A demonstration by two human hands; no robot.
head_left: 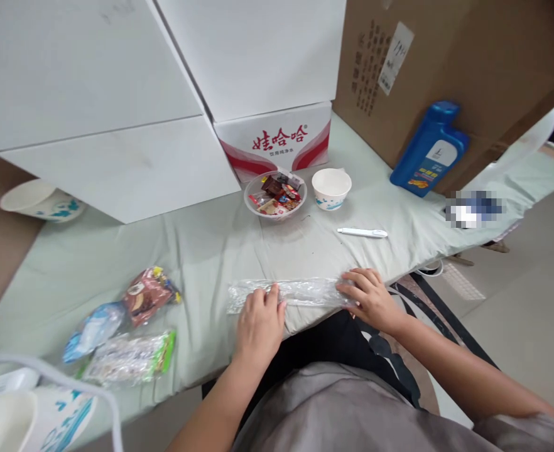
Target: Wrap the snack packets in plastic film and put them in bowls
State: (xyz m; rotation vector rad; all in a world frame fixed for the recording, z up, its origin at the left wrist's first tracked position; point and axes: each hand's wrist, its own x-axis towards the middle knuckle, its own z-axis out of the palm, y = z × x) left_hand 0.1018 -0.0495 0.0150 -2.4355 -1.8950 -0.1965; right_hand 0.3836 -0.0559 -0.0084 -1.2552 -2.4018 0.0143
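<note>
A long clear plastic bag point(300, 292) lies flat near the front edge of the pale green cloth-covered table point(201, 245). My left hand point(259, 320) presses on the bag's left part with fingers together. My right hand point(369, 296) rests on the bag's right end, fingers spread over it. Behind the bag lie a white pen point(362, 233), a clear bowl of wrapped snacks point(275, 194) and a white paper bowl point(331, 188).
Several snack packets point(126, 326) lie at the front left. White boxes point(117, 94), a red-and-white carton point(277, 141) and a brown cardboard box point(446, 56) stand at the back. A blue bottle point(430, 150) stands right. Paper cups point(41, 199) sit far left.
</note>
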